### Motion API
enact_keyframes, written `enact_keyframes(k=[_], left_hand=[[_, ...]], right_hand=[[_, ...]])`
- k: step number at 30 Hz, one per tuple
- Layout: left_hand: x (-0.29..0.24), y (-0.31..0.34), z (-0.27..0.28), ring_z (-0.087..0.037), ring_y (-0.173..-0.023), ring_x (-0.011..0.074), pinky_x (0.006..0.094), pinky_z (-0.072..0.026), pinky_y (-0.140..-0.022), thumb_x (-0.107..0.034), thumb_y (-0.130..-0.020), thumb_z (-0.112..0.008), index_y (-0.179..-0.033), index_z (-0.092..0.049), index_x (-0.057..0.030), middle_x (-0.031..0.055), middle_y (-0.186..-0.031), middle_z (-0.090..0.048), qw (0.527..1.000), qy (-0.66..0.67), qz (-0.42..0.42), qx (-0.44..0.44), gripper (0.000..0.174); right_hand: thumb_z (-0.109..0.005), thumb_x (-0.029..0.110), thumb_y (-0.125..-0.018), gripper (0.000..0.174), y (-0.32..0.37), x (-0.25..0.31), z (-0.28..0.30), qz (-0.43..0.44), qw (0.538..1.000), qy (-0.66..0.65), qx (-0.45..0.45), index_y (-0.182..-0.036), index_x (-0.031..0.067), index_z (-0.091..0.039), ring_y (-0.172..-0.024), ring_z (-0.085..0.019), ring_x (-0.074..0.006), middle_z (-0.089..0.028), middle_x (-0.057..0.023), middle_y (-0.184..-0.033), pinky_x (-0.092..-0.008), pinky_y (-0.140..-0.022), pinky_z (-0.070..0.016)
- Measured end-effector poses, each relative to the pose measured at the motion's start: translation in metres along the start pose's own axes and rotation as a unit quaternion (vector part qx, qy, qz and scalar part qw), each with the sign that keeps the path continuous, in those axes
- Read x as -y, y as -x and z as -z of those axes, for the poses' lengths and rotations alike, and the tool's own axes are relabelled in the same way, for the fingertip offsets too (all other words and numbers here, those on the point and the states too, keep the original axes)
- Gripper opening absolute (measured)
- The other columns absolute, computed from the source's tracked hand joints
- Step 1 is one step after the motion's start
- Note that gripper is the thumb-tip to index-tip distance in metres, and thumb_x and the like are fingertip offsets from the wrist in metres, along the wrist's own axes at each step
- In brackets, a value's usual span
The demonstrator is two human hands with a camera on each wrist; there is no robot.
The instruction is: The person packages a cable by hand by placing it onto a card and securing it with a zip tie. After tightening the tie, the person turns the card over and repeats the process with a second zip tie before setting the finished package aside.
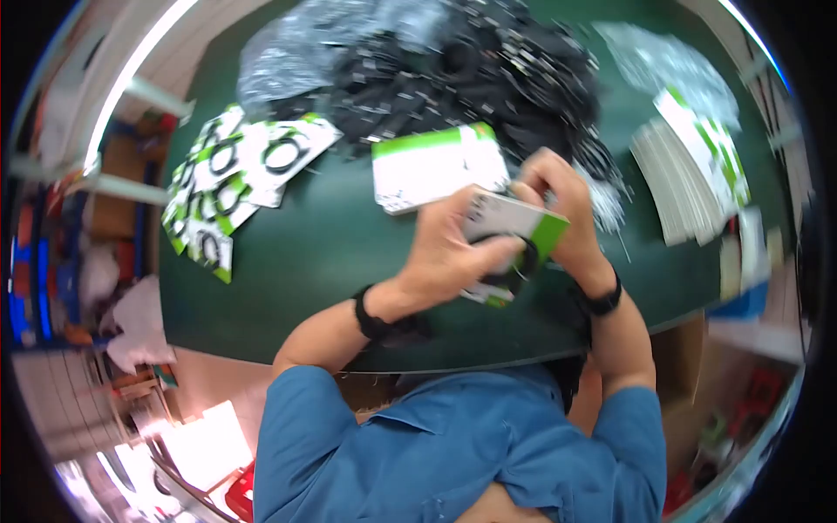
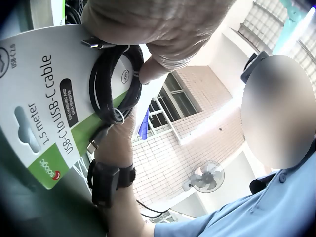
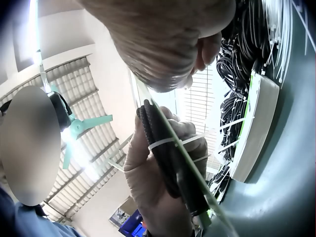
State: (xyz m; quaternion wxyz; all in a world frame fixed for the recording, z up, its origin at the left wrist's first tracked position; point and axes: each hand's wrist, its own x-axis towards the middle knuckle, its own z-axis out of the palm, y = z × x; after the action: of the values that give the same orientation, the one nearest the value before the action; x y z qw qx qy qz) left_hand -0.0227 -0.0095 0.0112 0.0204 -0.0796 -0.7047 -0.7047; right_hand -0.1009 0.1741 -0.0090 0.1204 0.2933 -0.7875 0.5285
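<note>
My left hand (image 1: 440, 248) grips a white and green retail card (image 2: 42, 94) with a coiled black USB-C cable (image 2: 116, 84) on its front. Its thumb (image 2: 154, 70) presses near the coil. White ties (image 3: 163, 143) bind the cable to the card, and their tails stick out at the back. My right hand (image 1: 562, 205) is at the card's far edge, its fingers curled; I cannot tell what they pinch. Just beyond both hands lies a stack of white and green cards (image 1: 436, 174).
A heap of black cables (image 1: 471, 78) covers the back of the green table (image 1: 305, 305), beside clear plastic bags (image 1: 296, 57). Cards bearing cables (image 1: 222, 174) lie at the left. White ties (image 1: 608, 205) and another card stack (image 1: 676, 183) are on the right.
</note>
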Motion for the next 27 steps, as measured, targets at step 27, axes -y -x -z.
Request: enact_keyframes(k=[27], left_hand=[[-0.062,-0.041,0.341,-0.075,-0.090,0.0181,0.0318,-0.0618,-0.078,-0.017,-0.099,-0.076,-0.113,-0.071,0.0022,0.0095,-0.105,-0.075,0.895,0.081,-0.148,-0.413,0.025]], right_hand=[[-0.069,0.002,-0.099,0.008,0.010,-0.001,0.021,-0.112,0.988,-0.104,-0.002,-0.093,0.0027,-0.064,-0.070,-0.052,-0.0019,-0.059,0.0050,-0.082,-0.0192,-0.063,-0.0415]])
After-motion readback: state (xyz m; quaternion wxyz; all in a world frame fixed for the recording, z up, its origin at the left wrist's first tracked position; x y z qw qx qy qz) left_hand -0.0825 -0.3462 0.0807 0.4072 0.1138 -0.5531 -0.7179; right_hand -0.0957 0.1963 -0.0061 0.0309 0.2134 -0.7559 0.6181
